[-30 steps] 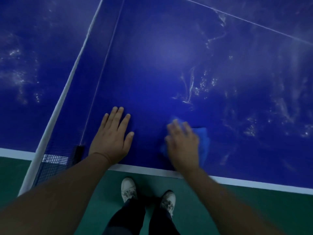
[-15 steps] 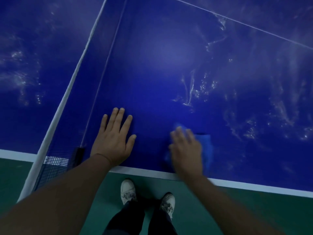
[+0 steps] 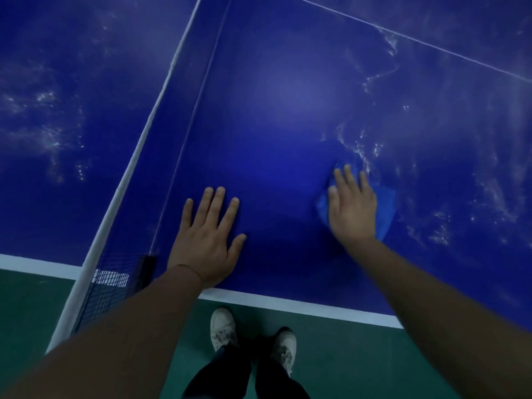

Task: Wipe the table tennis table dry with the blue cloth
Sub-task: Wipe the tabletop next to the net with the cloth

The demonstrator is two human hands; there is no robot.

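Head view: glossy blue tabletop [image 3: 273,139] with a white edge line. Left hand [image 3: 205,243] lies flat on it, fingers straight and spread, beside the black mesh net [image 3: 115,283]. Right hand [image 3: 352,210], fingers straight, presses the crumpled blue cloth [image 3: 385,208] against the surface, bordering pale water streaks [image 3: 362,148]. White shoes [image 3: 223,329] stand on green floor [image 3: 345,355].
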